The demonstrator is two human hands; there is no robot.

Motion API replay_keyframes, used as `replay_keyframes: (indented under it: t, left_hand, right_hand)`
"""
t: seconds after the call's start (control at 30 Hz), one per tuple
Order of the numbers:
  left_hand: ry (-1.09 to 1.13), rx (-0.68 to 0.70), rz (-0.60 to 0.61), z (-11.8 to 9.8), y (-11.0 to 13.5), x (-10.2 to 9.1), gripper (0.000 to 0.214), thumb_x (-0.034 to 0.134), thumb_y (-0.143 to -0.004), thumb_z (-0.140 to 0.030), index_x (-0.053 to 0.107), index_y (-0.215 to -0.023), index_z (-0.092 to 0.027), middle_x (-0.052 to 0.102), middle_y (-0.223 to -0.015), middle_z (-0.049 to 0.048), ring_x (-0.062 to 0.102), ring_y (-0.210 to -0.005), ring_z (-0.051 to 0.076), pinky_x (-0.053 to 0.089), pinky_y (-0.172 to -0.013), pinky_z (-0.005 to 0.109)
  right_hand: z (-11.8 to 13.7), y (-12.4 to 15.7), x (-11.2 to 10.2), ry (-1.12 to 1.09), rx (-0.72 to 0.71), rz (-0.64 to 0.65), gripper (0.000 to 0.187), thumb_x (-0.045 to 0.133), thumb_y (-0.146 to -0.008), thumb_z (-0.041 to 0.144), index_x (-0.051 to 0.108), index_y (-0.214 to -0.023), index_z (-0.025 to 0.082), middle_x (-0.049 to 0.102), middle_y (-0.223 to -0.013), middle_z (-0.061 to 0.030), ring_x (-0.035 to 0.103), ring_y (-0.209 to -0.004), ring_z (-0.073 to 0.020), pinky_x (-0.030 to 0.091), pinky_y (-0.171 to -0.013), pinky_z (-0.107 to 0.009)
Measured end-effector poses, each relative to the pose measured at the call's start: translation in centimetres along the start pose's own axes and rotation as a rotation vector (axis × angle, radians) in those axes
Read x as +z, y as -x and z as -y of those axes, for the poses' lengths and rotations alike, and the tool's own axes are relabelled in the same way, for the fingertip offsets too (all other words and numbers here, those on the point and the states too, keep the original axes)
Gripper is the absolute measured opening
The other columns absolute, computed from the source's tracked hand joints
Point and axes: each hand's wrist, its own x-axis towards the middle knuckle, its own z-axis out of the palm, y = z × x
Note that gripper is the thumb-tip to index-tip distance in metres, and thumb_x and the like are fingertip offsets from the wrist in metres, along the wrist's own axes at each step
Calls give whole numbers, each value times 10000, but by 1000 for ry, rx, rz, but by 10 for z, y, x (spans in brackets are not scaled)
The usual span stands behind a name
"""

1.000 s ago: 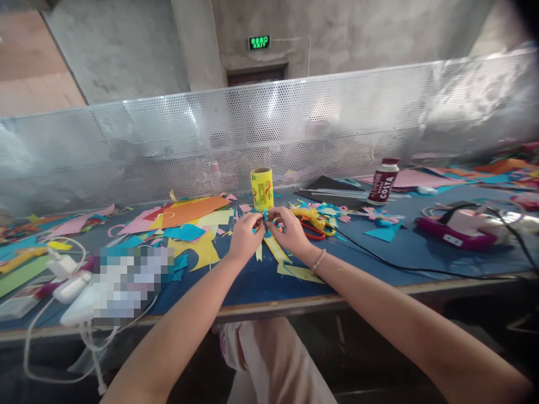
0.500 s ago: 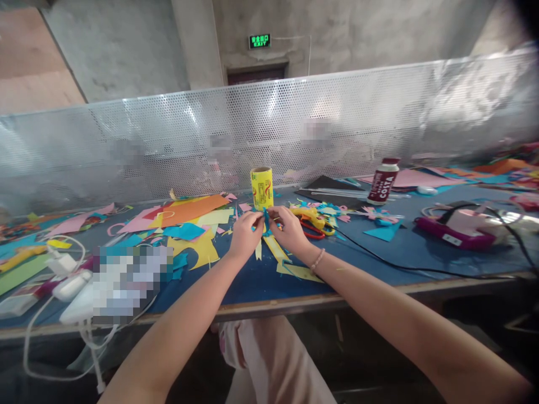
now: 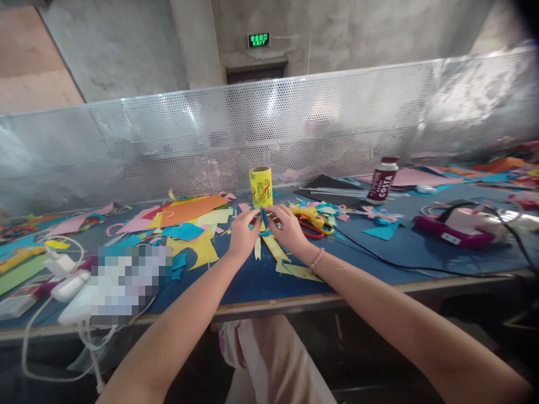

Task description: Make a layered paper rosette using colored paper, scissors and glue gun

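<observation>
My left hand (image 3: 245, 231) and my right hand (image 3: 287, 229) meet over the middle of the blue table, fingers pinched. Between their fingertips is a small blue paper piece (image 3: 264, 217), partly covered by the fingers. Yellow paper strips (image 3: 275, 248) hang or lie just below the hands; whether they join the blue piece I cannot tell. Directly behind stands a yellow printed tape roll (image 3: 261, 187), upright. Close to my right hand lie a yellow glue gun (image 3: 309, 215) and red-handled scissors (image 3: 310, 230).
Coloured paper sheets and scraps (image 3: 191, 216) cover the left. Beside them are a white power strip (image 3: 76, 306) and cables. On the right stand a dark red bottle (image 3: 382, 180) and a purple power strip (image 3: 455, 233). A perforated metal screen (image 3: 269, 129) runs along the back.
Both hands stay in nearly the same place, still pinching the blue paper piece. It now looks a little more upright and pointed between the fingers. The view has shifted very slightly.
</observation>
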Motion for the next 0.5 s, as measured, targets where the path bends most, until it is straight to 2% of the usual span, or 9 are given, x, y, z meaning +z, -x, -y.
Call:
replay_keyframes:
  t: [0.17,0.37,0.5]
  left_hand:
    - [-20,1,5,2,1,1,164,543,-854,-167,673,-955,-161,705,-910,101,662,-810,184,544,-757,335]
    - [-46,-25,31,1,2,2,168,540,-851,-142,655,-970,-175,702,-935,94,660,-877,197,533,-812,357]
    - [-97,6,42,0,3,2,168,553,-835,-123,638,-972,-171,697,-917,97,655,-895,214,523,-834,383]
  right_hand:
    - [-1,1,0,29,-7,18,265,475,-830,151,586,-1059,226,609,-989,-83,605,-828,-184,546,-709,-348]
    - [-2,3,2,90,-57,29,327,558,-768,161,519,-1085,227,590,-982,-94,576,-951,-248,529,-790,-436]
    - [-3,3,4,51,-73,10,311,494,-777,98,488,-1060,226,568,-978,-95,573,-959,-236,550,-733,-393]
